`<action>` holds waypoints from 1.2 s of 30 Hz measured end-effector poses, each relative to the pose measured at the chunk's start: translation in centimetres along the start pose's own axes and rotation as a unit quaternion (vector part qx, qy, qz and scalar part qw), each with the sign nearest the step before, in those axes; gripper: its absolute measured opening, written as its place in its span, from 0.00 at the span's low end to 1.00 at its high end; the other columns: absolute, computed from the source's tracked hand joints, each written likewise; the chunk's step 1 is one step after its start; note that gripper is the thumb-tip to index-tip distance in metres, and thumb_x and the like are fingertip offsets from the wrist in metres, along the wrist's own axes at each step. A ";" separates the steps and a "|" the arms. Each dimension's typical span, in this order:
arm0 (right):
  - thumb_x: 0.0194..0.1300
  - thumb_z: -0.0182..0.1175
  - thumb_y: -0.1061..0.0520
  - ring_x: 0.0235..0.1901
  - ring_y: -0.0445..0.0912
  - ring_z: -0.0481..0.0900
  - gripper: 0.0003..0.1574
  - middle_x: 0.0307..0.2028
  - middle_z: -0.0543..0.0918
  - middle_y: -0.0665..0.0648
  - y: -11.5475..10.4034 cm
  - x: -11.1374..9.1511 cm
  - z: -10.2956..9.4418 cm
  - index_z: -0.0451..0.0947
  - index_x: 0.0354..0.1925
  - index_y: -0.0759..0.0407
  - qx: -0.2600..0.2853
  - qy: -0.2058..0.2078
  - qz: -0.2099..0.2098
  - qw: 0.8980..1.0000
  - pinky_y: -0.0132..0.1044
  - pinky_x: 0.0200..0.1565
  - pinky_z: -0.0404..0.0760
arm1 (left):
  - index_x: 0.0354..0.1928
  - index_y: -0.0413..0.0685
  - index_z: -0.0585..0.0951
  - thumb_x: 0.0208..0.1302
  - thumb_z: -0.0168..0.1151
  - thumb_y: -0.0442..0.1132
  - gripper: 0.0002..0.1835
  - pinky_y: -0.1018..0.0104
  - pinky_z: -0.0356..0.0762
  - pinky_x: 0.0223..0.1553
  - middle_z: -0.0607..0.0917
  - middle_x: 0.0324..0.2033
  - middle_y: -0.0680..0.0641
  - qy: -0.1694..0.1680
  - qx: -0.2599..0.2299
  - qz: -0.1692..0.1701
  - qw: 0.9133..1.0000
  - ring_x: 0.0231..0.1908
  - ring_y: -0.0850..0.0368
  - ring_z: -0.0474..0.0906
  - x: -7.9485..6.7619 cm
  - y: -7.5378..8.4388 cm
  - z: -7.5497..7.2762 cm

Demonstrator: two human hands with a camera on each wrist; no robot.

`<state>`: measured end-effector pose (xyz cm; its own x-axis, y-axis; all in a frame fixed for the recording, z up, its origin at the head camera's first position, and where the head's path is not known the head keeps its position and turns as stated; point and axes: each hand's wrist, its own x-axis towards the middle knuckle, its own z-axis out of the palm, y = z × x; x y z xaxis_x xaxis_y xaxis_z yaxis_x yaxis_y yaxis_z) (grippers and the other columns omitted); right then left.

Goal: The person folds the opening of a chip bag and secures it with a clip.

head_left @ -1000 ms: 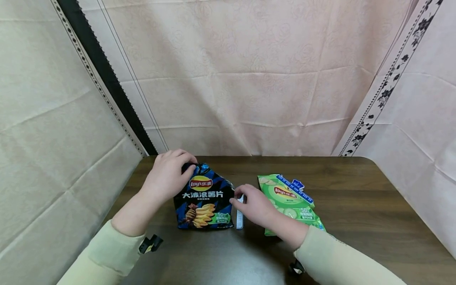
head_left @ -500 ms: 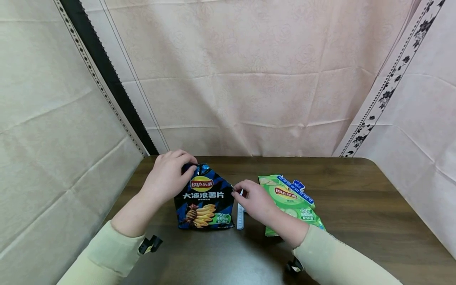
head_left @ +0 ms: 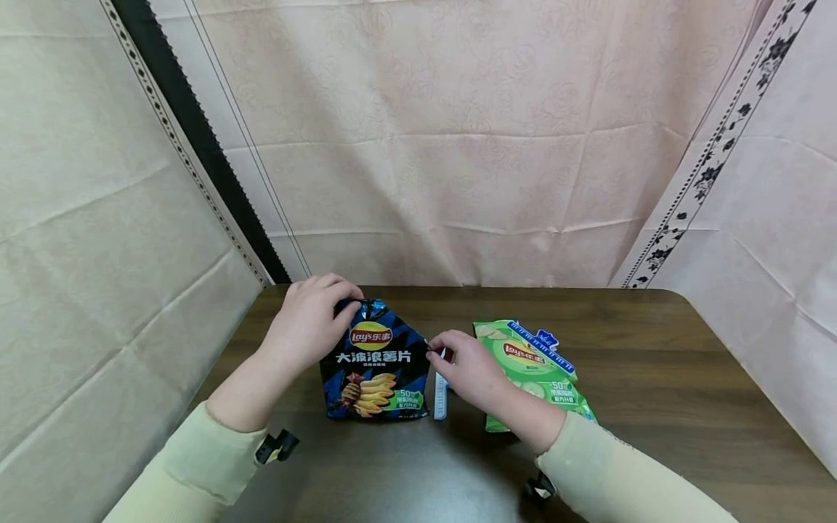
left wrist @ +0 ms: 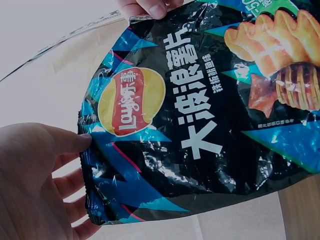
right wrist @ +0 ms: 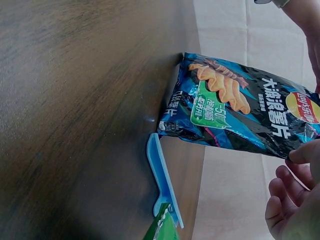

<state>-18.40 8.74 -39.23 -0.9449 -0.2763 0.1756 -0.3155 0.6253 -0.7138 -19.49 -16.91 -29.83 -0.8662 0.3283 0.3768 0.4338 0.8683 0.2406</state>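
A black and blue potato chip bag [head_left: 374, 363] stands upright on the table, its front facing me. My left hand [head_left: 312, 319] pinches its top left corner, the thumb in front, as the left wrist view also shows. My right hand [head_left: 472, 370] pinches the bag's right edge between thumb and forefinger; the other fingers are loosely curled in the right wrist view. Just right of the bag lies a long light-blue plastic strip [right wrist: 161, 175], shaped like a bag clip, partly under my right hand in the head view.
A green potato chip bag [head_left: 523, 359] lies to the right, partly behind my right forearm, with a dark blue clip [head_left: 543, 347] along its top. The brown wooden table [head_left: 654, 378] ends at a hanging pale cloth [head_left: 458, 145].
My right hand has moved slightly up and now pinches the right edge of the black bag. The left hand has stayed on the top left corner.
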 end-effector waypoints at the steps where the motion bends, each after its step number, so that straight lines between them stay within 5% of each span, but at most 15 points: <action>1: 0.69 0.64 0.53 0.35 0.42 0.75 0.05 0.38 0.80 0.46 0.0 0.0 0.0 0.83 0.43 0.48 -0.001 0.000 0.000 1.000 0.36 0.37 0.78 | 0.45 0.54 0.85 0.71 0.61 0.45 0.08 0.40 0.61 0.60 0.83 0.49 0.49 0.002 0.000 0.000 1.000 0.54 0.46 0.75 0.0 0.0 0.0; 22: 0.69 0.63 0.51 0.32 0.42 0.75 0.06 0.35 0.79 0.45 0.0 0.1 -0.1 0.81 0.41 0.51 0.001 -0.005 -0.004 1.000 0.36 0.35 0.78 | 0.42 0.56 0.86 0.70 0.62 0.45 0.06 0.40 0.62 0.59 0.83 0.47 0.51 0.026 0.011 0.000 1.000 0.52 0.47 0.75 -0.3 -0.1 0.0; 36: 0.69 0.63 0.53 0.32 0.42 0.75 0.02 0.35 0.79 0.45 0.1 0.2 0.0 0.81 0.41 0.47 0.004 0.000 0.002 1.000 0.36 0.36 0.78 | 0.45 0.56 0.85 0.74 0.53 0.47 0.12 0.40 0.60 0.60 0.83 0.49 0.51 -0.005 0.007 -0.019 1.000 0.55 0.46 0.74 0.3 0.2 -0.1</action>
<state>-18.56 8.72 -39.27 -0.9463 -0.2740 0.1718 -0.3105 0.6213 -0.7194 -19.65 -16.73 -29.56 -0.8845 0.2986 0.3586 0.3969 0.8855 0.2416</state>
